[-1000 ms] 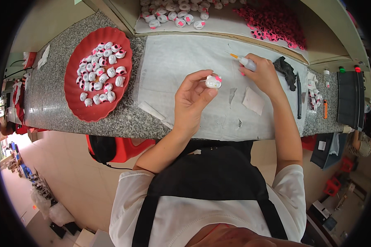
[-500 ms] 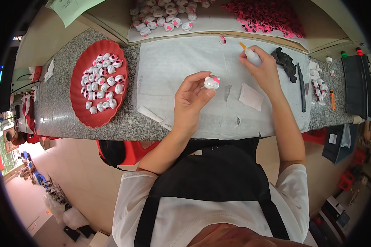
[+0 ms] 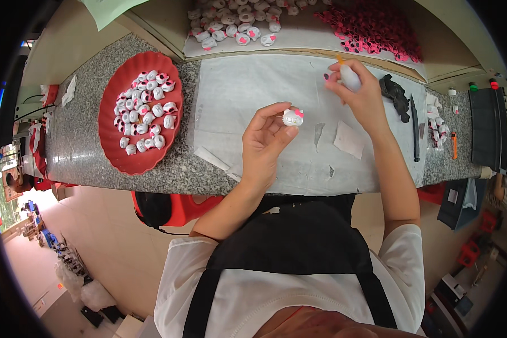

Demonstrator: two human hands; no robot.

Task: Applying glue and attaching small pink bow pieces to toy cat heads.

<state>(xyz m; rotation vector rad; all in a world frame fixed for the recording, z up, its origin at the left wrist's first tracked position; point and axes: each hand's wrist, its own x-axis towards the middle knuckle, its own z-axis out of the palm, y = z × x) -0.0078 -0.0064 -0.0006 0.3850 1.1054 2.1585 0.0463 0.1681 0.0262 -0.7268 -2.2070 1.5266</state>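
Between the thumb and fingers of my left hand [image 3: 262, 142] is a small white figurine head [image 3: 293, 118] with a pink patch on its upper right. My right hand [image 3: 364, 94] is farther off to the right, wrapped round a white squeeze bottle [image 3: 350, 78] with an orange tip pointing up and away. At the fingertips of that same hand shows a tiny pink and black piece [image 3: 327, 77]. Both hands are above a white paper sheet [image 3: 225, 129] on the granite worktop.
A red scalloped plate [image 3: 110, 141] with several white and pink heads stands at the left. On the far shelf lie white heads [image 3: 242, 38] and a heap of pink pieces [image 3: 377, 34]. Black crumpled material [image 3: 395, 98], a dark pen-like tool [image 3: 416, 132] and an orange lighter [image 3: 454, 145] are at the right.
The small pink and black piece has left the sheet's far edge and is now at my right fingertips. The right hand has drawn slightly back; the left still holds the head.
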